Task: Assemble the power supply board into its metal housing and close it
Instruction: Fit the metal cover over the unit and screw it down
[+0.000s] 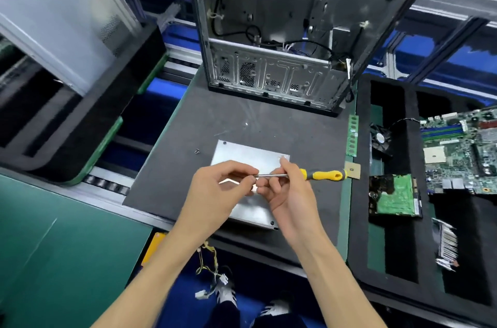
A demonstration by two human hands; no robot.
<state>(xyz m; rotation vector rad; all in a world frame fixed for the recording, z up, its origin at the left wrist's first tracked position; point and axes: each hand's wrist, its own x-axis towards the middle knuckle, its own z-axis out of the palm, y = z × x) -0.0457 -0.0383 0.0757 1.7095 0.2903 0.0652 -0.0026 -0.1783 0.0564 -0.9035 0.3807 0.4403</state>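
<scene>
Loose screw (pixel 197 151) on the grey mat (pixel 188 118), left of the closed metal housing (pixel 248 155); our hands hide its middle. Left hand (pixel 219 188) pinches the screwdriver (pixel 320 174) tip, whatever sits there unreadable. Right hand (pixel 287 188) clasps the shaft; yellow handle points right.

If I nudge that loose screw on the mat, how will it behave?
The screw looks tiny, so it is probably very light and easily flicked. With a round head, it would likely roll in a curve rather than straight. The dark mat looks slightly grippy, which may stop it soon.
</scene>
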